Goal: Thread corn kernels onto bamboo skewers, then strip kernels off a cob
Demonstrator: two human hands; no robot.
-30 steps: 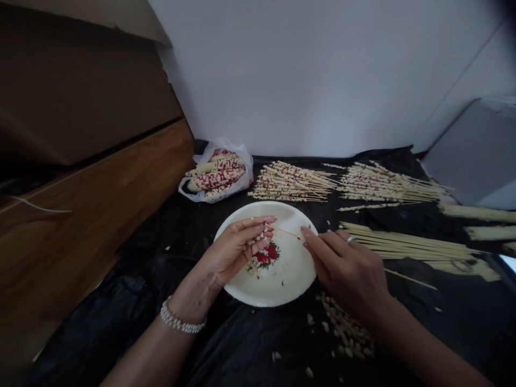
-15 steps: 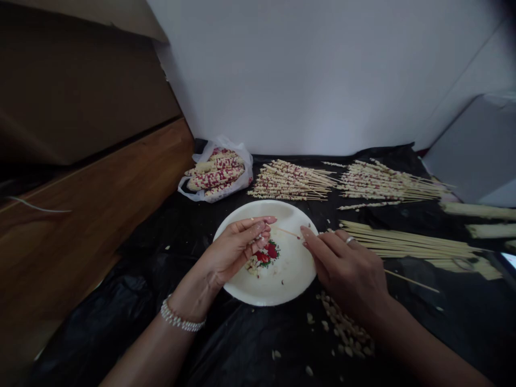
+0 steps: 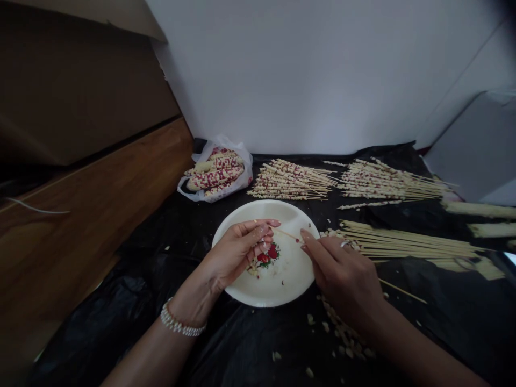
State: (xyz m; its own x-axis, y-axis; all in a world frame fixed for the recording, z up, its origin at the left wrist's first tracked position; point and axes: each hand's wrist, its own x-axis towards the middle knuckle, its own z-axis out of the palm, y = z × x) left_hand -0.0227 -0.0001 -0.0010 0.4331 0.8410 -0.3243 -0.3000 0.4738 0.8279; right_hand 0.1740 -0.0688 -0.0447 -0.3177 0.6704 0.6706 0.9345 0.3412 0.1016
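My left hand [image 3: 244, 247], with a beaded bracelet, is over the white bowl [image 3: 237, 285], its thumb and fingers pinched together. Small pale bits that look like corn kernels show among its fingers. A thin bamboo skewer [image 3: 287, 234] runs from these fingertips to my right hand [image 3: 342, 263], which wears a ring and grips it at the bowl's right rim. A dark red kernel [image 3: 297, 240] sits on the skewer close to the right fingertips. The skewer's back end sticks out behind the right hand. Loose kernels [image 3: 253, 269] lie in the bowl, by its printed red flowers.
Behind the bowl are a plastic bag of speckled corn cobs [image 3: 217, 174] and two piles of kernel-threaded skewers [image 3: 288, 180]. Bare skewers [image 3: 411, 242] lie to the right. Loose kernels [image 3: 346, 338] are scattered on the black plastic sheet [image 3: 226, 355]. A white wall [image 3: 302, 75] rises behind.
My right hand has shifted slightly left along with the skewer, whose back end now sits further left. My left hand is almost in the same place, still pinched at the skewer's other end.
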